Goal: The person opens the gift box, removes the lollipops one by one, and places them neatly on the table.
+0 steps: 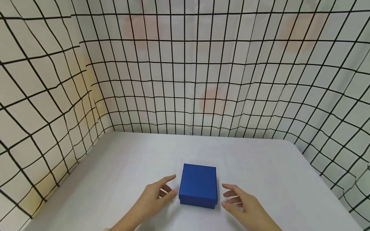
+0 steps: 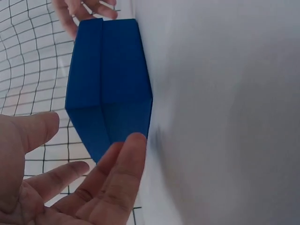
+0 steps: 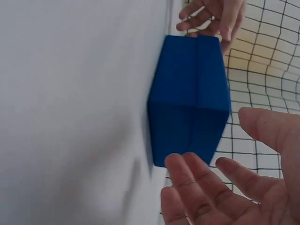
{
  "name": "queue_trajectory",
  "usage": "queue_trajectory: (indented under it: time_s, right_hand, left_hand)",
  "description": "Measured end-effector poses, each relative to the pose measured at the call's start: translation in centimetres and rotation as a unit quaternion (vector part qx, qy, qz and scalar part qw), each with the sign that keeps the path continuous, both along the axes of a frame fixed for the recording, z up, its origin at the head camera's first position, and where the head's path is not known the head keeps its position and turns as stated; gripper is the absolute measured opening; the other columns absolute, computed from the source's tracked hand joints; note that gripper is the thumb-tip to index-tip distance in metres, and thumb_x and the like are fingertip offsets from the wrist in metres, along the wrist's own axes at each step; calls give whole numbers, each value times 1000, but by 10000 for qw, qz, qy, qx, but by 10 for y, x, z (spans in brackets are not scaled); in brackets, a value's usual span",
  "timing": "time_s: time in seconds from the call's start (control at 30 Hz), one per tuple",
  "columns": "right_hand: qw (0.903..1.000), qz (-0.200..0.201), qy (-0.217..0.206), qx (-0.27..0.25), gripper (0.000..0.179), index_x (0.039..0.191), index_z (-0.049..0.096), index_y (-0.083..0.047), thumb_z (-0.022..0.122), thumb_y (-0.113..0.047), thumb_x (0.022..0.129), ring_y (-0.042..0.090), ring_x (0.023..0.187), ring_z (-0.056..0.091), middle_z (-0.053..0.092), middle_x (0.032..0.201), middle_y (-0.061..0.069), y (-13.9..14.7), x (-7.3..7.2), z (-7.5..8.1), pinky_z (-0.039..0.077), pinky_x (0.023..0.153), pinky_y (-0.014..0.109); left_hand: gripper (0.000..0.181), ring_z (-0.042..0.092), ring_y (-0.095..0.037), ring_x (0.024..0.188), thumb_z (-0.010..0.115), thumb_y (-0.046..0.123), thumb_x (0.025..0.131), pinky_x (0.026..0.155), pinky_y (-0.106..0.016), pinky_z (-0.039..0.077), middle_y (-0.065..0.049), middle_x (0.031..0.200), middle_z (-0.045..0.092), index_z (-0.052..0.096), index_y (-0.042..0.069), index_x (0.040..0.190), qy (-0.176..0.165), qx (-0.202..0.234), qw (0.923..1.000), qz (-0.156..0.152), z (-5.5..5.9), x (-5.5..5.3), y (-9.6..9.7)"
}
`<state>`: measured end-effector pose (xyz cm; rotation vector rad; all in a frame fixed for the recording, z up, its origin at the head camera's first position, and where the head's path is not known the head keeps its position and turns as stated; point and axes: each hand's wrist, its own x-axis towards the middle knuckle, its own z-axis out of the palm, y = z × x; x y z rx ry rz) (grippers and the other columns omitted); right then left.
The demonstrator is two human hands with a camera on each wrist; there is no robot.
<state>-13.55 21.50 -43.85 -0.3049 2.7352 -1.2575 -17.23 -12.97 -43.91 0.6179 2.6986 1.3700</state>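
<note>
A blue box (image 1: 198,183) with a fitted blue lid sits on the white table (image 1: 138,154), its lid edge showing as a seam in both wrist views. My left hand (image 1: 158,195) is at the box's left side, thumb and fingers apart and loosely bent. On the opposite side my right hand (image 1: 244,203) faces the box with its fingers spread and slightly curved. Nothing is held in either hand. In the left wrist view the fingertips (image 2: 136,140) overlap the near side of the box (image 2: 122,65). The right wrist view has fingertips (image 3: 176,161) overlapping its lower end.
Pale walls with a black grid (image 1: 185,64) stand behind the table and along both its sides. The table's back edge (image 1: 199,135) meets the rear wall, and its right corner is rounded. Faint orange patches (image 1: 214,101) show on the rear wall.
</note>
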Motion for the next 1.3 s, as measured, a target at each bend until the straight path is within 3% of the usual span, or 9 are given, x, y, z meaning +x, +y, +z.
queue_trajectory:
  time_s: [0.2,0.4,0.77,1.0,1.3]
  right_hand:
    - [9965,491,-56,-674,51,151,56,-11,68,-35,107,-1,100,72,74,120,5,-7,2,-11,62,82,20]
    - [9946,674,158,-773,51,152,55,-8,65,-33,109,0,101,72,73,121,5,-8,1,-9,62,82,21]
    - [9937,488,75,-1001,55,153,54,-1,67,-28,108,4,101,74,72,122,9,-6,-2,-14,61,85,18]
    - [9909,390,25,-1285,53,150,56,2,68,-25,107,5,104,74,70,137,17,-5,-2,-16,62,86,18]
    - [9908,417,142,-1277,49,148,58,1,67,-25,108,1,101,71,73,125,11,-3,-4,-19,60,87,17]
  left_hand:
    - [52,77,-15,79,69,26,107,71,-20,63,-9,103,77,57,8,154,-715,921,9922,-437,-11,2,2]
    - [50,79,-22,85,68,18,107,76,-26,67,-11,103,76,56,7,154,-1133,1406,9825,-459,-12,1,6]
    - [51,80,-26,90,71,16,105,80,-27,67,-12,102,76,56,4,152,-1222,1664,9771,-513,-12,1,12]
    - [51,79,-24,89,73,18,104,81,-26,67,-9,101,76,58,6,151,-1287,1662,9767,-444,-13,1,14]
    - [51,79,-26,89,72,17,104,80,-23,66,-10,102,75,56,6,152,-1299,1677,9764,-407,-12,3,16]
